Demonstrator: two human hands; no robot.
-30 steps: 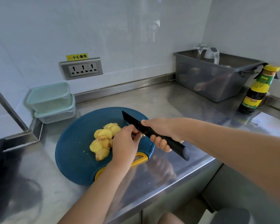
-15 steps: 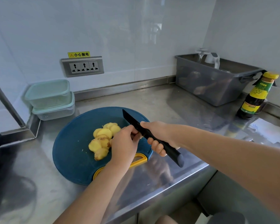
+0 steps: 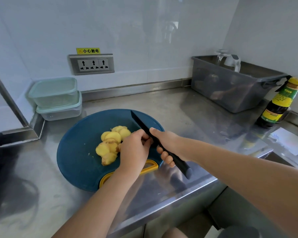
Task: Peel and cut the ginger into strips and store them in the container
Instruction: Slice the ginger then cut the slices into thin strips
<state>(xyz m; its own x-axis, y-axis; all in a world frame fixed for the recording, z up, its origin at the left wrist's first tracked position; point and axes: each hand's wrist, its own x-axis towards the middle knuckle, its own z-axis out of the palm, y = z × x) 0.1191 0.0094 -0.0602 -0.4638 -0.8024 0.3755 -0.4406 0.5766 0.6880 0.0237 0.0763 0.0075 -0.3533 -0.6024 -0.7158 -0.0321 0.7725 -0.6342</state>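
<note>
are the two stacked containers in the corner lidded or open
Lidded, both. The upper container and the lower container each carry a pale green lid seated flat on its rim.

- One cutting board (image 3: 76, 152), one knife (image 3: 141, 124).
- I count two containers (image 3: 53, 93), stacked, at ten o'clock of the board.
- One sauce bottle (image 3: 279, 105) at three o'clock, one grey bin (image 3: 230, 90) at two.
- Three sockets on one panel (image 3: 91, 64).
- Ginger (image 3: 110, 143): one pile of slices, too overlapped for me to count.

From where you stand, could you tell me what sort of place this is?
Most likely a kitchen, perhaps a commercial one: a stainless steel counter, a cutting board with ginger slices, and a sauce bottle.
</note>
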